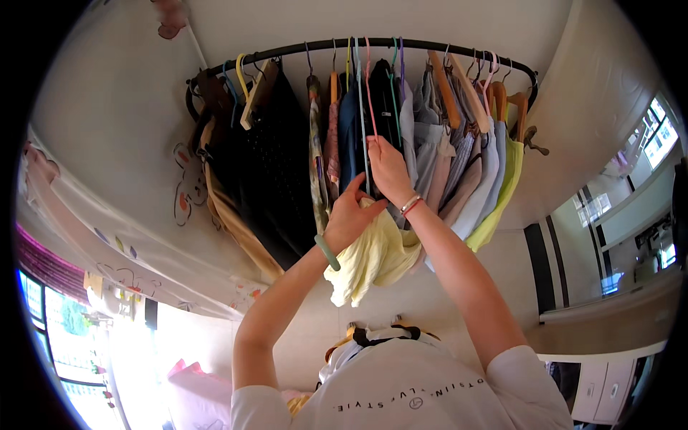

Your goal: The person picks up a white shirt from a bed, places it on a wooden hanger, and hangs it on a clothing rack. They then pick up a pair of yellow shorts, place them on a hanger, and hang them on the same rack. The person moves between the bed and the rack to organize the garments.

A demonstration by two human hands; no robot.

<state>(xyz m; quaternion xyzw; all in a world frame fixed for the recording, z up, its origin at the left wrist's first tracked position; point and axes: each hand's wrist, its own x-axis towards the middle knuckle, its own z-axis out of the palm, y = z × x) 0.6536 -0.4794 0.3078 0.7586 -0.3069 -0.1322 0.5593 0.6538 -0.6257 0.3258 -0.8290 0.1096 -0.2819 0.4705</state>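
My right hand (391, 172) is raised in front of the clothes, its fingers closed at the lower end of the thin pink hanger (370, 100). Lower and to its left is my left hand (349, 218), with thumb and forefinger apart and the other fingers curled out of sight against a pale yellow garment (376, 251). The crumpled cloth hangs down below both hands. A light blue hanger (360, 100) runs down between them. Dark blue clothing (349, 136) is just behind my left fingertips, and a black garment (385, 97) is behind my right hand.
A black clothes rail (294, 49) curves across the top, packed with hung garments. Black trousers (276, 165) hang left, a lime-yellow top (507, 186) far right. A pale patterned curtain (143, 236) is at left. A white cabinet (605, 387) stands at lower right.
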